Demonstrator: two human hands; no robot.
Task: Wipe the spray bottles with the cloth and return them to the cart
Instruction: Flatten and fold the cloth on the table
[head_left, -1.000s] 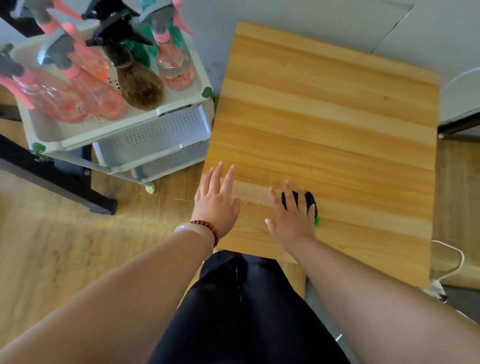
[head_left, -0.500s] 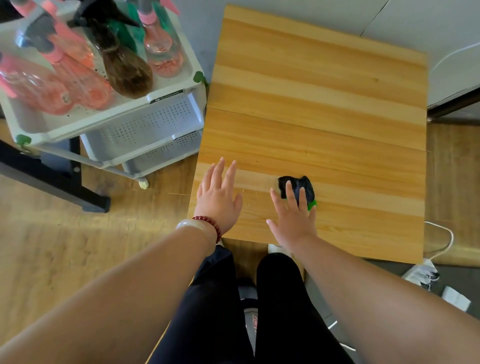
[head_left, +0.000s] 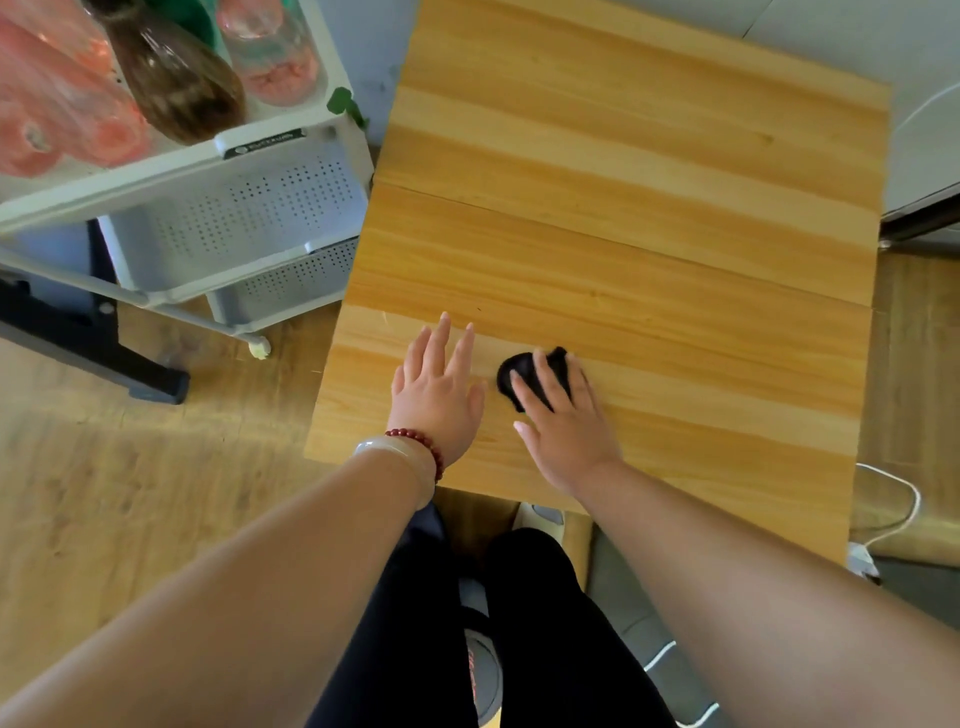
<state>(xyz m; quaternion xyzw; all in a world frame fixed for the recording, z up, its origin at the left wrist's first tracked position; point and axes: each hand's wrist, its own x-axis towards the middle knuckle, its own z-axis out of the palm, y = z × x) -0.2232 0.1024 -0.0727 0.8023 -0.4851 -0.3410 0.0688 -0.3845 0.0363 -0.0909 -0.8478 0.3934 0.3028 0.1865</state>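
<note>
Wooden table (head_left: 623, 208) now carries both hands, I note: left hand (head_left: 436, 400) has slid in flat, fingers apart, right hand (head_left: 563, 431) lays straight fingers over the black cloth (head_left: 519, 371), wiping not begun, spray bottles (head_left: 176, 88) on the cart (head_left: 260, 208).

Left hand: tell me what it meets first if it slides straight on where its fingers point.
Only bare table, as far as the picture shows. The left hand points toward the far edge; the cloth lies off to its right, the cart to its left.
</note>
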